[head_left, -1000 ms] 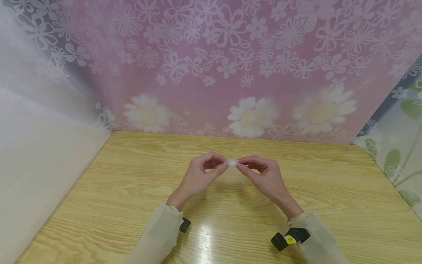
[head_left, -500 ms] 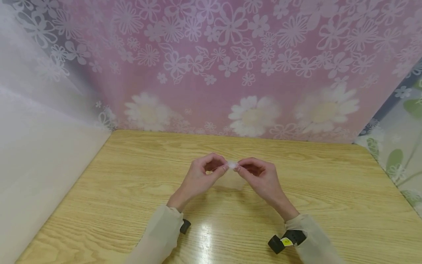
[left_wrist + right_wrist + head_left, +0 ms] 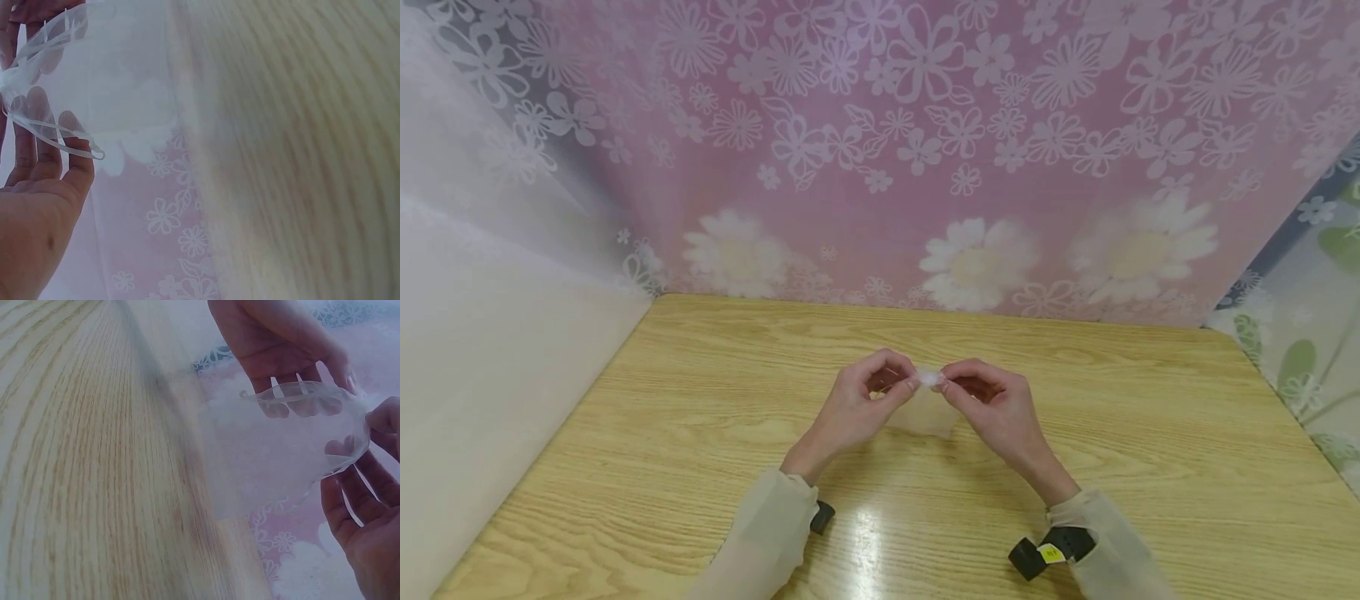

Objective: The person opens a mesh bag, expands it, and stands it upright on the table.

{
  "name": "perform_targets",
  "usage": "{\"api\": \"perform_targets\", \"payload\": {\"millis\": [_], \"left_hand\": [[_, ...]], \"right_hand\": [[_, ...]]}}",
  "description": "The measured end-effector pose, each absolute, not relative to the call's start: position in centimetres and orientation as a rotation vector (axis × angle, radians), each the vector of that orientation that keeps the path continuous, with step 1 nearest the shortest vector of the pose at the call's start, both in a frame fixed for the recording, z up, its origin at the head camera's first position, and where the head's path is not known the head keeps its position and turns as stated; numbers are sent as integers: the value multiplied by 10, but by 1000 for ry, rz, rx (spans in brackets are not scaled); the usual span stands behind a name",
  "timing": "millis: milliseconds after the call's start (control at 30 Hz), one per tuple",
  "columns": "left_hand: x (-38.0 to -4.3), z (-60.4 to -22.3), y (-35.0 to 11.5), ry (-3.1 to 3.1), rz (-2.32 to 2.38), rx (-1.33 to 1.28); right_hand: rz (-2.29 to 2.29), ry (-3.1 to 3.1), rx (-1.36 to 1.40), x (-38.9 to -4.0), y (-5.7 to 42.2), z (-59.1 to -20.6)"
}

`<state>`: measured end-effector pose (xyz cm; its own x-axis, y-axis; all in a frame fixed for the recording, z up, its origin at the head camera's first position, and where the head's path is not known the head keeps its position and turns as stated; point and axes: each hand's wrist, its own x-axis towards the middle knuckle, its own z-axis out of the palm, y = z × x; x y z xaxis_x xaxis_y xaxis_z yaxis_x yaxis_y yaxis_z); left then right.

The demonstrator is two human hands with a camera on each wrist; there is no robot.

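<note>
A sheer white drawstring pouch (image 3: 925, 412) hangs above the table between my hands, its top gathered into a bunch. My left hand (image 3: 859, 402) pinches one side of that bunch between thumb and fingers. From the other side, my right hand (image 3: 1006, 410) pinches it too, the fingertips of both hands almost meeting. In the left wrist view, a thin drawstring (image 3: 69, 150) ends in a small loop beside the fingers, which show through the fabric. The right wrist view has the pouch body (image 3: 256, 450) spread flat and looking thin; whether anything is inside cannot be told.
A wood-grain table (image 3: 662, 467) lies beneath the hands. Behind it hangs a pink flowered curtain (image 3: 850, 225), with a pale sheet (image 3: 512, 333) at the left and a leaf-patterned one (image 3: 1300, 367) at the right. Black wrist cameras (image 3: 1028, 558) are strapped at the sleeves.
Both hands have come slightly lower, and the right one has shifted a little left. More of the pouch body now shows below the fingers. Each hand keeps its pinch.
</note>
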<state>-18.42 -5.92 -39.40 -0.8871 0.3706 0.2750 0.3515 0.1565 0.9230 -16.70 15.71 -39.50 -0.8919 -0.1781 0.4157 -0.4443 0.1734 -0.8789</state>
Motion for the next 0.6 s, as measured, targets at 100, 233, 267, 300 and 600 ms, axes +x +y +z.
{"api": "perform_targets", "payload": {"millis": [100, 233, 267, 300, 600], "left_hand": [[-184, -395, -60, 2390, 1879, 738], [-184, -396, -61, 2388, 1889, 734], [-183, -396, -61, 2387, 1892, 735], [-183, -396, -62, 2386, 1894, 738], [-183, -396, -64, 2395, 1890, 752]], "right_hand": [[1786, -2232, 597, -166, 157, -395], [1782, -2234, 592, -165, 157, -395], [1780, -2235, 589, -165, 157, -395], [1779, -2234, 588, -165, 157, -395], [1769, -2238, 567, -164, 156, -395]]}}
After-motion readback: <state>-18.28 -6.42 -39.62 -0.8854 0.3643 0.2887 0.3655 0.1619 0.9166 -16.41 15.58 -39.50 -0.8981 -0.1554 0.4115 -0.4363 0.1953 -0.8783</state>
